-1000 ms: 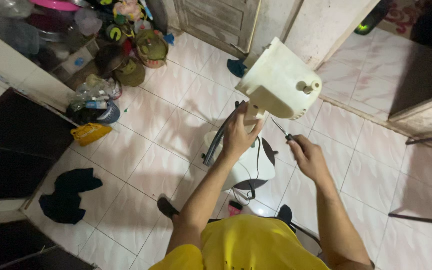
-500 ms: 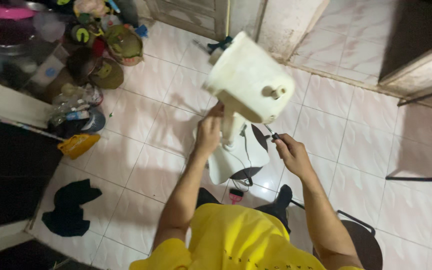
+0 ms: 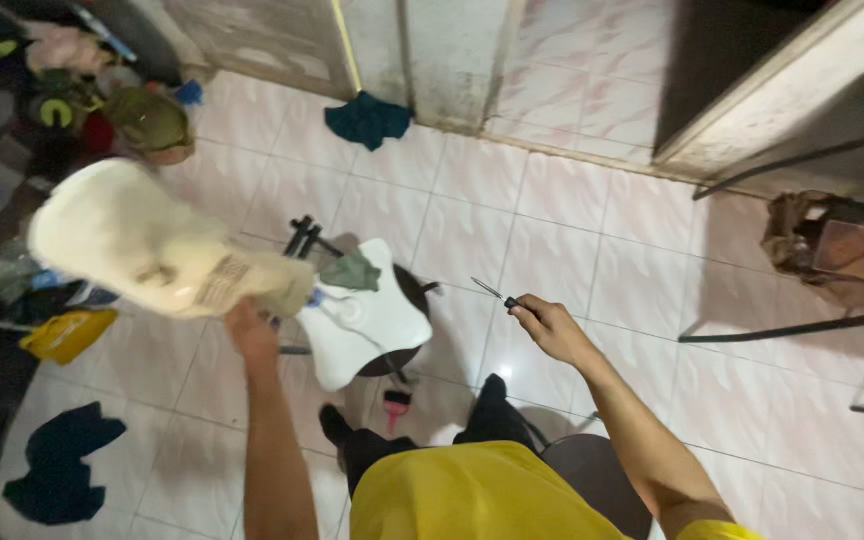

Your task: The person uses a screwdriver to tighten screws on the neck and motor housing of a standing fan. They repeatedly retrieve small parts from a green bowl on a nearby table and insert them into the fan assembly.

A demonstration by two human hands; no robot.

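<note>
At the near edge of the frame, below both hands: a yellow shirt (image 3: 472, 495) and dark trousers, the person standing on pale pink floor tiles (image 3: 572, 250).

Left hand (image 3: 249, 328): raised at the end of a bare forearm, fingers closed around the narrow neck of a cream plastic fan housing (image 3: 142, 255). The housing lies tilted, its bulky end pointing away from the fingers toward the left edge of the frame, blurred by motion. A ribbed label patch sits just beyond the fingertips.

Right hand (image 3: 547, 325): fingers curled shut in a pinch on a small dark-handled screwdriver (image 3: 497, 293), its thin shaft pointing up and away from the fingertips, clear of the housing.

Between the two hands, on the floor: a white fan base (image 3: 367, 320) resting over a dark round stool, with a grey-green rag (image 3: 350, 272) at its far end. A small red-handled brush (image 3: 396, 405) lies on the tiles just nearer than the base.

Left of the left hand's fingers: a yellow cloth bag (image 3: 67, 335) and, nearer, a dark crumpled garment (image 3: 57, 470).

Beyond the fingers of both hands: a teal cloth (image 3: 367, 118) against the door frame, and a cluttered heap of household items at the far left corner. Far right of the right hand: a brown bag (image 3: 817, 240) under a dark metal-legged table.
</note>
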